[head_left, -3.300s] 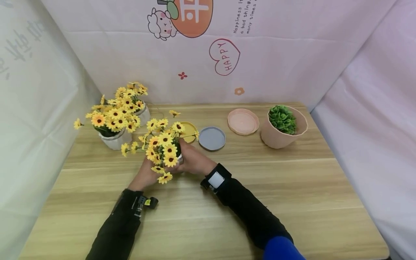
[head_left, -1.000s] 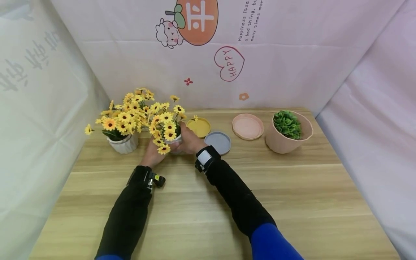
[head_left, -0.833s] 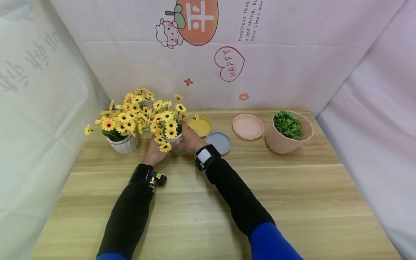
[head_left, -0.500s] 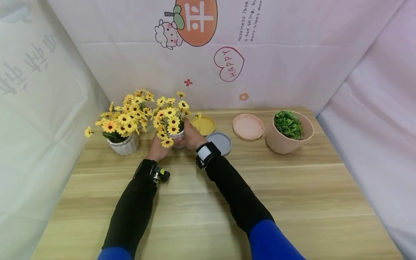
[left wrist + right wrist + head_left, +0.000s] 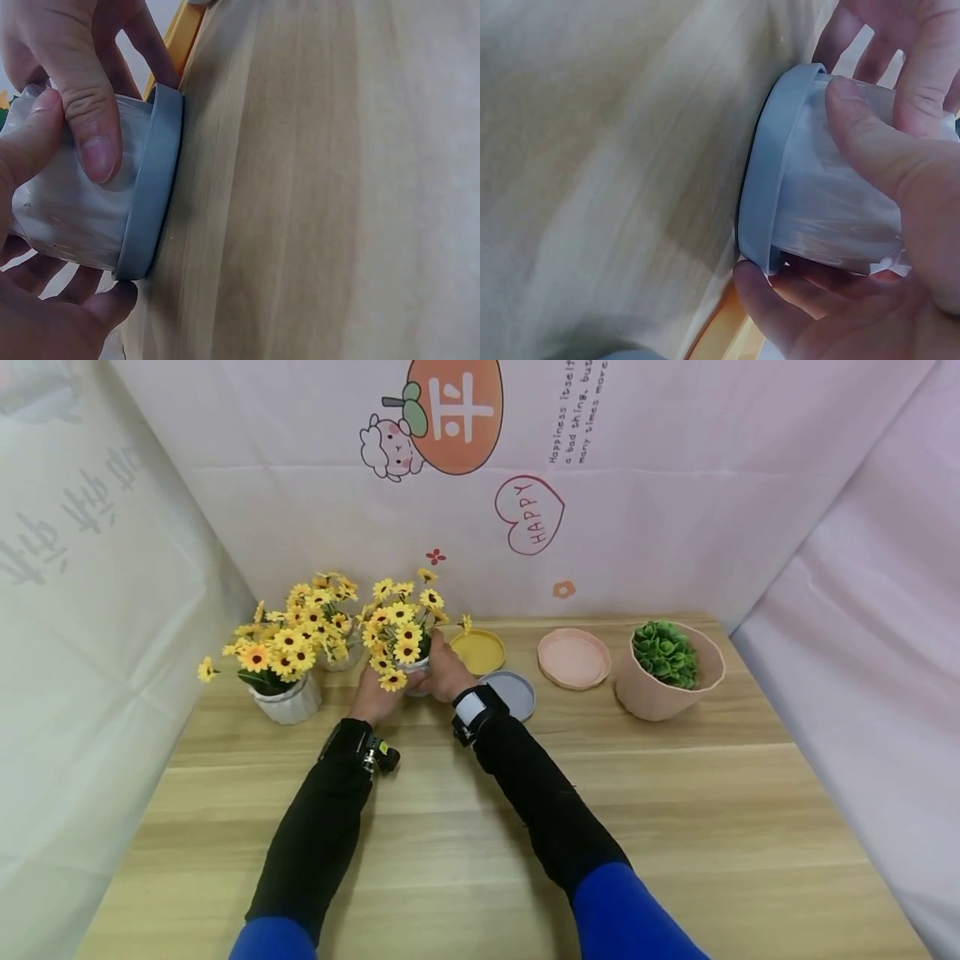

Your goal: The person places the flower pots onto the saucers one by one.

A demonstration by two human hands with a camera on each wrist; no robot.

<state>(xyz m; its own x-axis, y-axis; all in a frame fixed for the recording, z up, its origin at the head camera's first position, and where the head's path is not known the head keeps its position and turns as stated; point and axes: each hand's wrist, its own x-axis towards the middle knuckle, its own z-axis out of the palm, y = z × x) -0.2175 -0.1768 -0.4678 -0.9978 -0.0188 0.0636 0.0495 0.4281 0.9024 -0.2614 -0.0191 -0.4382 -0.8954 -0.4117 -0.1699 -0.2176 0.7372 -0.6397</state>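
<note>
Both hands hold a pot of yellow artificial flowers, upright behind the middle of the table. My left hand is around the pot's left side and my right hand around its right. In the left wrist view, the white pot looks wrapped in clear film and sits in a blue-grey saucer. Thumbs press the pot's side while other fingers curl around to the saucer. In the right wrist view, the saucer's underside is at or very near the tabletop; I cannot tell whether it touches.
Two more potted yellow flowers, a front one and a back one, stand at the left. A yellow saucer, a grey saucer and a pink saucer lie to the right, then a pink pot with a green plant.
Both hands have carried the flower pot away from me, then somewhat to the right, toward the yellow saucer. The grip stays the same, and the other pots and saucers keep their places.
</note>
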